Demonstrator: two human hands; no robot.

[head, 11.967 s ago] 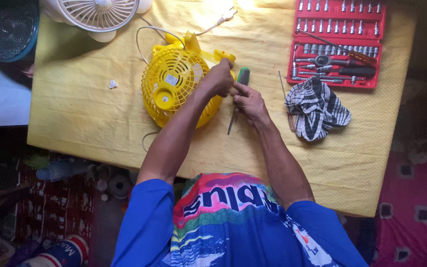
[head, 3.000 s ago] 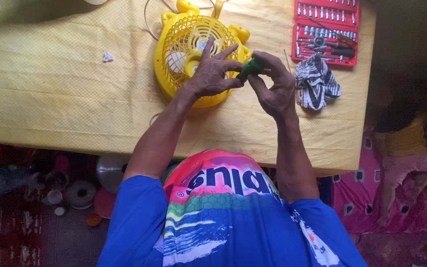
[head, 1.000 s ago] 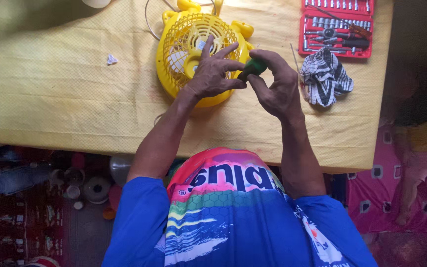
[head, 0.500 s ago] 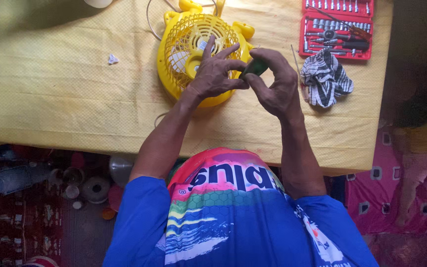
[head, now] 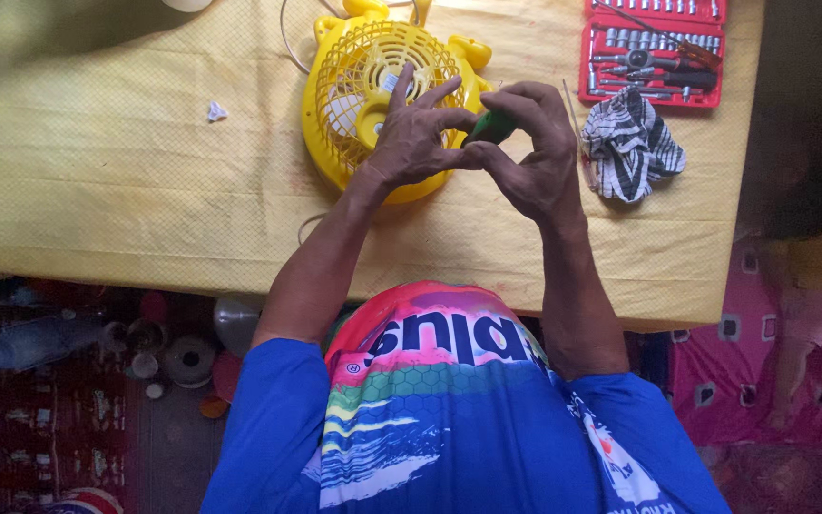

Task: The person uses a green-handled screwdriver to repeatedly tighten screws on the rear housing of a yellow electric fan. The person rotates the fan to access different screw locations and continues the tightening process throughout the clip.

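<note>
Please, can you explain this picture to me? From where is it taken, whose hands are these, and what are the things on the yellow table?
A camera on the person's head looks straight down. The left hand and right hand meet above the table, both gripping a small green object, probably a tool handle. Under them a yellow fan lies flat on the yellow tablecloth. To the right lie a striped cloth and an open red tool case. A small white scrap lies on the left.

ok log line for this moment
left hand + right hand: both grip green tool handle | over yellow plastic fan | yellow table
</note>
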